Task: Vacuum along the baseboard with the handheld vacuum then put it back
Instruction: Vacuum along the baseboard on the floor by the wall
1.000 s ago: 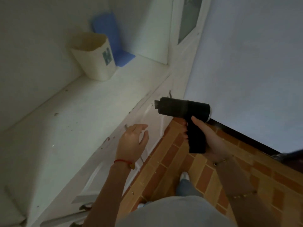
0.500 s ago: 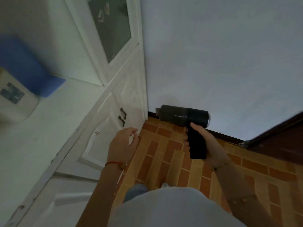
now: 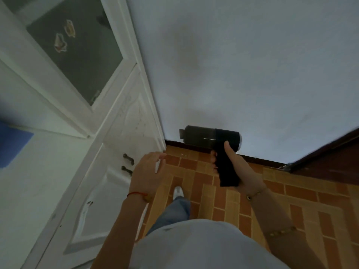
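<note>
Head view, looking down past a pale shirt [image 3: 204,247].

Right hand [image 3: 240,167] wrapped around the black grip of the handheld vacuum [image 3: 210,137]; thumb laid along the near side of the handle, fingertips showing on the far side. Grip closed tight, vacuum fully carried by it.

Vacuum barrel lying roughly level above the fist, nozzle end pointing away toward the left hand's side, rear end with a pale ring on the opposite side. Barrel held in the air, seen against the foot of the pale wall [image 3: 242,65]. Dark baseboard [image 3: 260,161] running just behind and below the barrel; contact between the two cannot be told.

Thin bracelet [image 3: 254,194] on the right wrist.

Left hand [image 3: 148,171] empty, fingers loosely spread and slightly curled, palm turned away, held apart from the vacuum and level with the handle. Red string [image 3: 136,194] at that wrist.

Beyond the left hand: white cabinet door [image 3: 116,152] with two small dark handles [image 3: 128,162]. Above it, a white-framed glass panel [image 3: 75,49] with blurred stickers.

Below both hands: brick-pattern floor [image 3: 291,200] in orange and brown. Jeans leg [image 3: 174,210] and pale shoe [image 3: 178,191] between the hands.

Off the right hand's outer side: dark wood edge [image 3: 330,158] meeting the baseboard.
</note>
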